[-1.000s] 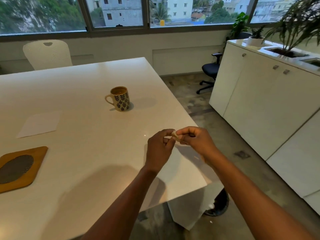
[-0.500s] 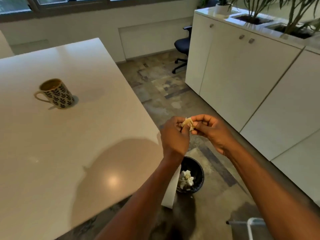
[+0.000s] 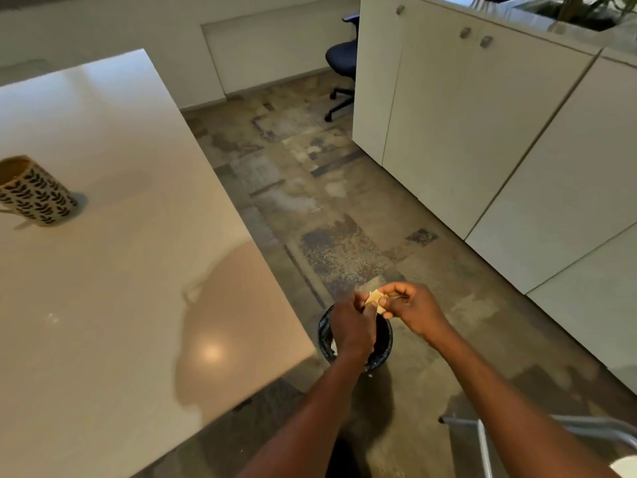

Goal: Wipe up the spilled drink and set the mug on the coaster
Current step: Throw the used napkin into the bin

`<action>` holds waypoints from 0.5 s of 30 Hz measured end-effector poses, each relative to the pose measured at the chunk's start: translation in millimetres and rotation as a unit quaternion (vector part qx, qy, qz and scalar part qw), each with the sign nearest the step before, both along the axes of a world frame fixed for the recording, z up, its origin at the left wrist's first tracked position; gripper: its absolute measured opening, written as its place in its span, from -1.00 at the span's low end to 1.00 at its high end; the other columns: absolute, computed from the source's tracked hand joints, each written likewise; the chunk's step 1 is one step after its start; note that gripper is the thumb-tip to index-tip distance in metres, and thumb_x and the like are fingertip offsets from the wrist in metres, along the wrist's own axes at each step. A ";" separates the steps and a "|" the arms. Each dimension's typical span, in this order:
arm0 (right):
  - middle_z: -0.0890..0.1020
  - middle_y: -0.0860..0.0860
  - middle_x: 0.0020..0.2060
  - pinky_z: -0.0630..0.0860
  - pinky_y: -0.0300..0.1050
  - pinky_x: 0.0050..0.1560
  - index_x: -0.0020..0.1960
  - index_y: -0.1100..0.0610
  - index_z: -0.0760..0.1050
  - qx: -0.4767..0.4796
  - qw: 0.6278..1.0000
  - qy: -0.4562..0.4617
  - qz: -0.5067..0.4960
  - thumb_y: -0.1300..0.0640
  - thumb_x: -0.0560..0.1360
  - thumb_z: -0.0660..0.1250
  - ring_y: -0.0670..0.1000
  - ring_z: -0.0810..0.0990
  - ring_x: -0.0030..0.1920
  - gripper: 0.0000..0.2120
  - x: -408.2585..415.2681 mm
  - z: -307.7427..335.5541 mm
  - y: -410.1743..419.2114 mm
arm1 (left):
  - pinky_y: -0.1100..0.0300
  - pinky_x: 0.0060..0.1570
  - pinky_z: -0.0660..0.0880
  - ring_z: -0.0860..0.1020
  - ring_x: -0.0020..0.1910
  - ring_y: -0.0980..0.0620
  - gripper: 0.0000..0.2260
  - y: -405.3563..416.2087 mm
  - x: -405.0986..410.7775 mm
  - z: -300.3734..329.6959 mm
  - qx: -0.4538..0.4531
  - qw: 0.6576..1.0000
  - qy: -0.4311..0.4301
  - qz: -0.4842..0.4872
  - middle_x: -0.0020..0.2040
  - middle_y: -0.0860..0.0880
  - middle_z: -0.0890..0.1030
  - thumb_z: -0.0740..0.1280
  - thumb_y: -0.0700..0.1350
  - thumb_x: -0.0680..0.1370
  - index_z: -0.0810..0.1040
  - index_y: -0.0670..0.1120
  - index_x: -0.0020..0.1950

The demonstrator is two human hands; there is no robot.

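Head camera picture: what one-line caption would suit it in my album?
Both hands, left hand and right hand, pinch a crumpled tissue over a floor bin; the mug waits on the table.

Both hands (image 3: pixel 351 326) (image 3: pixel 413 310) pinching (fingertips together).

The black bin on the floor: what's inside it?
The black bin shows only a dark interior and a sliver of something white at its left rim. The left hand above it covers most of the opening, so the rest of its contents cannot be seen.

mug (image 3: pixel 32 191): leaf-patterned, upright, on table | tissue wad (image 3: pixel 375 301): crumpled, pinched above bin
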State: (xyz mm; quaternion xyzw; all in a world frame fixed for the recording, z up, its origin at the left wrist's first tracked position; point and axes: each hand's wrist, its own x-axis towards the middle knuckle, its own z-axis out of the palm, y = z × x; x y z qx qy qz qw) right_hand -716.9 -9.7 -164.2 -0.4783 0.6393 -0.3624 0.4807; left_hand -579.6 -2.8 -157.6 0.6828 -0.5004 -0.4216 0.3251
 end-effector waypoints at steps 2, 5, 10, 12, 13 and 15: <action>0.70 0.02 -0.26 0.67 0.09 -0.18 -0.14 -0.05 0.62 0.018 0.998 0.053 -0.010 0.30 0.48 0.43 0.05 0.71 -0.29 -0.76 -1.7 -19.6 -4.7 | 0.25 -0.08 0.49 0.61 -0.10 0.05 -0.83 -2.8 -0.1 -18.8 0.021 0.999 -0.008 -0.039 -0.07 -0.03 0.67 0.39 -0.19 0.51 0.63 -0.11 0.09; 0.69 0.02 -0.30 0.67 0.06 -0.24 -0.13 0.02 0.62 0.025 0.993 0.116 -0.022 0.31 0.48 0.42 0.00 0.69 -0.35 -0.81 -0.4 -43.4 -11.7 | 0.46 -0.19 0.47 0.62 -0.08 0.08 -0.69 -8.9 2.2 -43.3 0.058 0.994 -0.004 -0.089 0.09 -0.07 0.67 0.33 -0.26 0.53 0.58 -0.12 0.27; 0.68 -0.03 -0.24 0.55 -0.10 -0.19 -0.07 0.06 0.65 0.021 0.967 0.253 -0.003 0.25 0.45 0.43 -0.05 0.62 -0.25 -0.88 3.8 -71.8 -19.0 | 0.56 0.04 0.39 0.50 0.29 0.06 -0.58 -15.6 2.6 -74.1 0.116 0.987 0.009 -0.111 0.35 -0.12 0.53 0.24 -0.30 0.61 0.35 -0.19 0.48; 0.68 -0.03 -0.20 0.54 -0.10 -0.14 -0.05 0.08 0.65 0.023 0.963 0.268 0.004 0.24 0.45 0.44 -0.05 0.62 -0.20 -0.88 5.7 -80.5 -22.3 | 0.35 0.24 0.41 0.48 0.35 0.04 -0.58 -15.7 0.7 -82.2 0.132 0.985 0.002 -0.114 0.38 -0.11 0.51 0.21 -0.29 0.62 0.34 -0.17 0.49; 0.68 -0.02 -0.20 0.54 -0.10 -0.15 -0.05 0.08 0.65 0.024 0.962 0.271 0.003 0.24 0.45 0.44 -0.03 0.62 -0.19 -0.88 6.7 -83.7 -24.4 | 0.29 0.28 0.38 0.47 0.36 0.03 -0.58 -15.9 -0.3 -85.0 0.137 0.984 0.002 -0.116 0.39 -0.11 0.51 0.20 -0.28 0.63 0.33 -0.16 0.50; 0.68 0.00 -0.19 0.51 -0.12 -0.18 -0.04 0.08 0.63 0.022 0.959 0.281 -0.001 0.24 0.45 0.44 0.00 0.64 -0.16 -0.88 7.5 -89.4 -30.1 | 0.29 0.26 0.36 0.45 0.38 0.01 -0.59 -18.7 -1.8 -89.9 0.137 0.984 -0.008 -0.113 0.41 -0.10 0.48 0.19 -0.27 0.64 0.32 -0.16 0.50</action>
